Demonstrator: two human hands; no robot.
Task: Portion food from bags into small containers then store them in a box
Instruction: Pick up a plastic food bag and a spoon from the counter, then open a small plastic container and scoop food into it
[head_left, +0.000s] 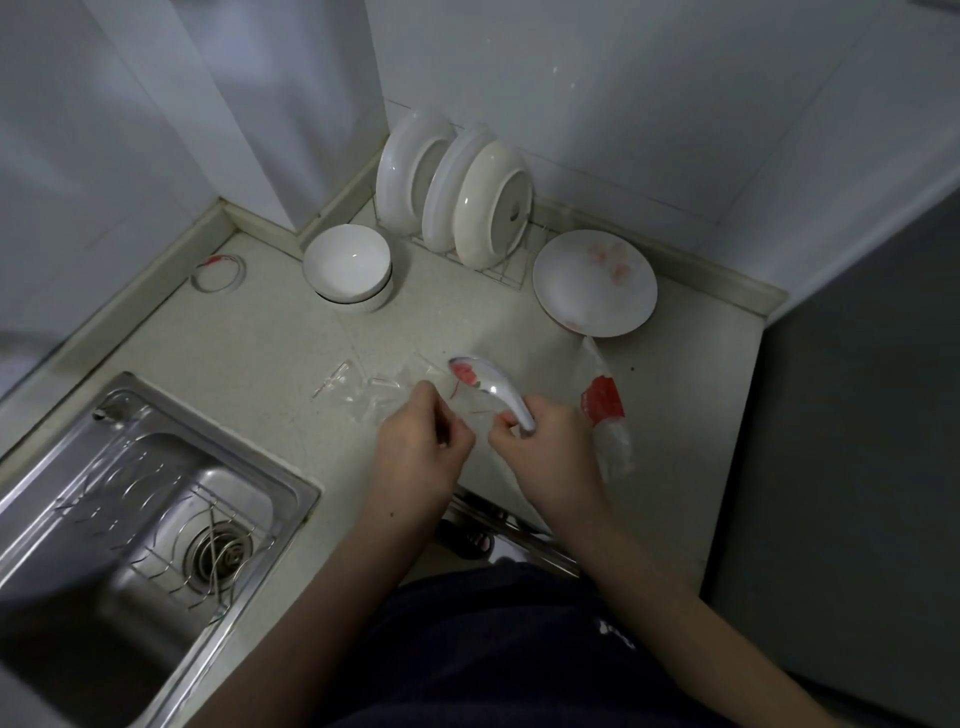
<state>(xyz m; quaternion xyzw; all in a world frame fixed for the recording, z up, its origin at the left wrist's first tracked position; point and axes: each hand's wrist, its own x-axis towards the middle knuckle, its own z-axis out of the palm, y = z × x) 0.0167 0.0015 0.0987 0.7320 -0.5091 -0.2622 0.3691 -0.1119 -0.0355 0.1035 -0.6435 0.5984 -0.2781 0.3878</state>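
Note:
My right hand (545, 447) grips the handle of a white ceramic spoon (483, 382) with a red flower in its bowl; the spoon points up and left. My left hand (421, 441) is curled beside it and pinches the edge of a clear plastic bag (384, 395) lying crumpled on the counter. A second clear bag with a red label (602, 402) lies just right of my right hand. What the bags contain cannot be made out.
Stacked white bowls (348, 265) stand at the back, plates lean in a wire rack (457, 197), and a flowered plate (595, 283) sits to the right. A steel sink (130, 519) fills the lower left. A dark surface (857, 441) borders the counter's right edge.

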